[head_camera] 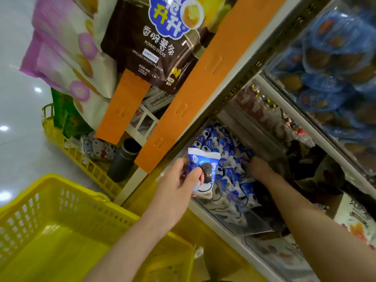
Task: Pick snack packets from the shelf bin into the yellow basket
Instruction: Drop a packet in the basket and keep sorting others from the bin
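One yellow basket (40, 210) sits below and left of the left hand (177, 186), and no packets show in the part in view. A second yellow crate (85, 159) stands beyond it. One clear shelf bin (234, 222) lies under both outstretched forearms, heaped with blue-and-white snack packets (230, 157), too many and too overlapped to count. The right hand (259, 168) reaches palm down into that heap, its fingertips buried, so its grip cannot be told. The left hand, raised beside the bin's edge, pinches one snack packet (203, 169) between thumb and fingers.
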Demonstrator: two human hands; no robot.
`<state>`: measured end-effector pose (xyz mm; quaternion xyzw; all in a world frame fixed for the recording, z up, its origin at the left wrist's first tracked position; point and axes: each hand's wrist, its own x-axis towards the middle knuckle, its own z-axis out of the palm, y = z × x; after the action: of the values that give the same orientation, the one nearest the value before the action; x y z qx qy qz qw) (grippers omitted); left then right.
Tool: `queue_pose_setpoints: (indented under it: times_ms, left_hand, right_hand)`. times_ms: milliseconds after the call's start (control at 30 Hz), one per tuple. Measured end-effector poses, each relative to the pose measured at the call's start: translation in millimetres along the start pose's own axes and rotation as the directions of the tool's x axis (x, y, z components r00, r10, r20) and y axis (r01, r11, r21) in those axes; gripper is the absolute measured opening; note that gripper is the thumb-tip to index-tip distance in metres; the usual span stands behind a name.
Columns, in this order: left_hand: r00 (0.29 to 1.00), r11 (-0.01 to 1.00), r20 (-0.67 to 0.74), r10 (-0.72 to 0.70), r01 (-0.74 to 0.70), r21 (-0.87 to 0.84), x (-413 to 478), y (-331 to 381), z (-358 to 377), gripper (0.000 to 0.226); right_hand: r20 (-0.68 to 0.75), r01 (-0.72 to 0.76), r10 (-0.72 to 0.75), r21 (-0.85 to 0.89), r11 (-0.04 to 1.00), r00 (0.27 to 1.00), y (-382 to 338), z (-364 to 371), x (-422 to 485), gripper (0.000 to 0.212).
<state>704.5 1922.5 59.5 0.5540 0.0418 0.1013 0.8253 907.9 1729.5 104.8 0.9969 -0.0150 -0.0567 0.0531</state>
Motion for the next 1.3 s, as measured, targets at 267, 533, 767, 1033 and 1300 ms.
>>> queue_pose_setpoints:
  times_ms: [267, 533, 767, 1033, 1300]
  left_hand:
    - [1.0, 1.0, -0.001, 0.013, -0.013, 0.009, -1.4, 6.8, -4.7, 0.011]
    - [1.0, 0.999, -0.003, -0.002, 0.002, 0.041, -2.3, 4.7, -2.2, 0.016]
    - [0.999, 0.997, -0.007, -0.043, 0.043, 0.068, -5.5, 0.4, 1.4, 0.015]
    - [0.98, 0.986, -0.116, -0.164, 0.163, -0.019, -6.9, -6.8, 4.0, 0.023]
    - [0.972, 0.95, 0.012, -0.234, 0.231, -0.21, -20.6, 6.1, 5.9, 0.058]
  right_hand:
    - [0.061, -0.13, 0.134, -0.06, 0.99, 0.989, 5.5, 4.2, 4.3, 0.036]
    - [0.205, -0.313, 0.238, 0.539, 0.782, 0.949, 5.6, -0.2, -7.3, 0.048]
    - [-0.197, -0.098, 0.14, 0.213, 0.972, 0.97, 12.7, -13.4, -29.6, 0.022]
    - [-0.298, 0.312, -0.105, 0.829, 0.464, 0.949, -33.0, -37.2, -131.4, 0.015]
    - [-0.047, 0.179, -0.382, 0.931, 0.318, 0.923, -62.1, -19.9, -186.2, 0.019]
